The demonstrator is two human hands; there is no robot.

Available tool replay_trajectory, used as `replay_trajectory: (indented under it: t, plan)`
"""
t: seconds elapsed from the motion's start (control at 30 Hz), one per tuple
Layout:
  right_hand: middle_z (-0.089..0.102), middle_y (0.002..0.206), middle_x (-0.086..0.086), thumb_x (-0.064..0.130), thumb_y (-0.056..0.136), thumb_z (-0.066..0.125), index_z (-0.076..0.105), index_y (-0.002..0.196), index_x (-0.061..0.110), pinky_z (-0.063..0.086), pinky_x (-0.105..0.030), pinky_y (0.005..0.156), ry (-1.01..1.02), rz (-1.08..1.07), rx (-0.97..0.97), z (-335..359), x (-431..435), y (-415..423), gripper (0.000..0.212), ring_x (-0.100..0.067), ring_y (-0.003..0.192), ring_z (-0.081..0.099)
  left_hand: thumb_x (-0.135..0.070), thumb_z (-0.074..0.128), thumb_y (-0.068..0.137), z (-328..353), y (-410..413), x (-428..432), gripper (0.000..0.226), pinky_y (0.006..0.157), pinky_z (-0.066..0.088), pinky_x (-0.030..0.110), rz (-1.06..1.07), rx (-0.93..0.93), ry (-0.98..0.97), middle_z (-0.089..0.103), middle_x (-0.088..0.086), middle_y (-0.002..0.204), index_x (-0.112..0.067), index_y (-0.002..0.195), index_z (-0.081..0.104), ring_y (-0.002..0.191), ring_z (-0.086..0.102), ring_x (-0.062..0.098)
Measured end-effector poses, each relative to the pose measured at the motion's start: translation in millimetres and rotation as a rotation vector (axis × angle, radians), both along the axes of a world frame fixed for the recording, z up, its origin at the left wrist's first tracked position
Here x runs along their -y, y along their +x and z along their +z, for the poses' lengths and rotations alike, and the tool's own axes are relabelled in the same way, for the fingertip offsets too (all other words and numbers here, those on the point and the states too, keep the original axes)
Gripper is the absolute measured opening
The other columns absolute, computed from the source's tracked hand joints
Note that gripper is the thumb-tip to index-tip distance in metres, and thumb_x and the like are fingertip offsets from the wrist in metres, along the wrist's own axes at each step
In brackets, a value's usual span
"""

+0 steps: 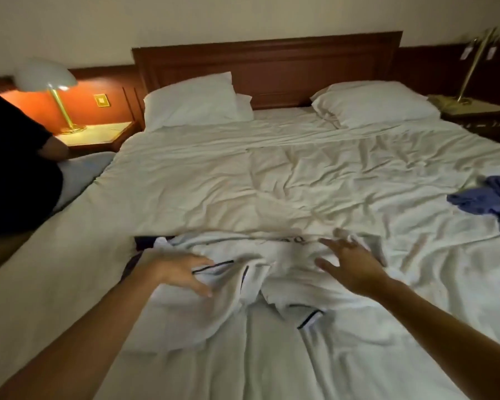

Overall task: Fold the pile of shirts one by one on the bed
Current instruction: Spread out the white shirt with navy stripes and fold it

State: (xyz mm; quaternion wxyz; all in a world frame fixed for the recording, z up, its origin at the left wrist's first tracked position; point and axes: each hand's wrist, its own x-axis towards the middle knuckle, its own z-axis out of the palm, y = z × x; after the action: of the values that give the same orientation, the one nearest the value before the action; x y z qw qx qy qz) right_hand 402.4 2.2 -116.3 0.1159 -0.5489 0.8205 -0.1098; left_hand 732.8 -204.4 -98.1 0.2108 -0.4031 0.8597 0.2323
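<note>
A shirt (272, 255) lies crumpled on the bed (243, 183), near the front edge. The left hand (179, 272) pinches a fold of it between thumb and fingers. The right hand (350, 267) is spread open just over it, holding nothing. A blue cloth (485, 197) lies far right.

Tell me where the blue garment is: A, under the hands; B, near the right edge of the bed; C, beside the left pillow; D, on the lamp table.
B: the blue garment lies crumpled near the right edge of the bed, apart from the white shirt in front.
</note>
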Motion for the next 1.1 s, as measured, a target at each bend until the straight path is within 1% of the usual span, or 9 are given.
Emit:
replay_trajectory:
  t: [0.07,0.2,0.33,0.43,0.6,0.77,0.87,0.97,1.1]
  plan:
    - [0.043,0.150,0.007,0.083,0.078,0.043,0.029,0.149,0.046,0.035,-0.042,0.110,0.051,0.170,0.153,-30.1,9.3,45.9,0.081,-0.021,0.136,0.043,-0.079,0.076,0.058,-36.3,15.9,-7.8,0.111,0.123,0.012,0.031,-0.057,-0.007,-0.026,0.006,-0.015,0.165,-0.045,0.152,0.027,0.152,0.006,0.009]
    - [0.030,0.157,0.007,0.078,0.077,0.048,0.026,0.148,0.046,0.026,-0.048,0.111,0.062,0.258,-0.097,-69.4,14.2,82.7,0.081,-0.024,0.142,0.030,-0.084,0.079,0.041,-70.6,34.6,-31.4,0.123,0.122,0.016,0.035,-0.015,-0.222,-0.031,-0.020,-0.033,0.155,-0.060,0.146,0.020,0.145,-0.001,-0.002]
    - [0.063,0.117,-0.004,0.043,0.096,0.053,0.057,0.113,0.018,0.046,-0.037,0.081,-0.164,0.199,-0.123,-62.6,2.9,76.3,0.031,-0.027,0.107,0.060,-0.068,0.083,0.061,-78.1,46.2,-62.3,0.072,0.114,0.021,0.023,-0.108,-0.392,-0.112,0.018,-0.026,0.153,-0.045,0.123,0.056,0.141,0.015,-0.006]
    - [0.065,0.081,0.005,0.031,0.096,0.058,0.056,0.099,0.015,0.047,-0.037,0.066,-0.289,0.199,-0.018,-22.3,-15.9,65.4,0.016,-0.024,0.074,0.062,-0.028,0.070,0.092,-50.9,47.2,-71.1,0.008,0.087,0.043,0.024,-0.048,-0.676,-0.276,0.064,-0.008,0.108,-0.026,0.091,0.063,0.104,0.061,0.015]
    - [0.066,0.077,0.003,0.057,0.090,0.059,0.054,0.099,0.028,0.044,-0.036,0.064,-0.410,0.140,-0.055,71.3,-37.4,59.2,0.031,-0.023,0.080,0.061,-0.012,0.052,0.102,49.2,37.7,-74.2,0.011,0.075,0.039,0.027,0.332,-1.141,-0.535,0.063,0.005,0.104,-0.013,0.112,0.056,0.097,0.060,0.026]
    - [0.062,0.071,0.014,0.088,0.059,0.062,0.053,0.099,0.037,0.043,-0.024,0.060,-0.390,0.273,-0.133,163.0,-69.0,70.5,0.065,-0.002,0.069,0.058,-0.050,0.066,0.090,159.4,62.6,-99.0,0.033,0.076,0.048,0.035,0.043,-0.979,-0.936,0.058,-0.011,0.112,-0.036,0.115,0.050,0.094,0.056,0.016]
    - [0.066,0.082,0.015,0.066,0.066,0.077,0.062,0.097,0.033,0.042,-0.021,0.060,-0.287,0.287,-0.258,191.2,-90.6,72.7,0.048,-0.010,0.076,0.062,-0.033,0.068,0.091,196.7,92.8,-108.7,0.016,0.067,0.042,0.039,-0.002,-0.865,-1.208,0.053,-0.002,0.093,-0.021,0.096,0.058,0.091,0.055,0.031]
    - [0.070,0.088,0.007,0.053,0.077,0.078,0.068,0.095,0.023,0.048,-0.028,0.071,-0.370,0.291,-0.095,202.7,-107.0,77.1,0.037,-0.017,0.084,0.064,-0.021,0.067,0.091,215.8,107.9,-117.9,0.010,0.080,0.037,0.049,0.212,-0.691,-1.481,0.050,0.017,0.104,-0.013,0.096,0.067,0.099,0.046,0.040]
    - [0.075,0.098,0.000,0.050,0.082,0.075,0.072,0.101,0.015,0.054,-0.033,0.086,-0.409,0.367,0.392,208.0,-116.4,100.0,0.040,-0.019,0.092,0.071,-0.025,0.046,0.102,230.1,104.3,-113.6,0.019,0.075,0.042,0.045,0.572,-0.603,-1.153,0.056,0.025,0.116,-0.017,0.109,0.063,0.099,0.057,0.045]
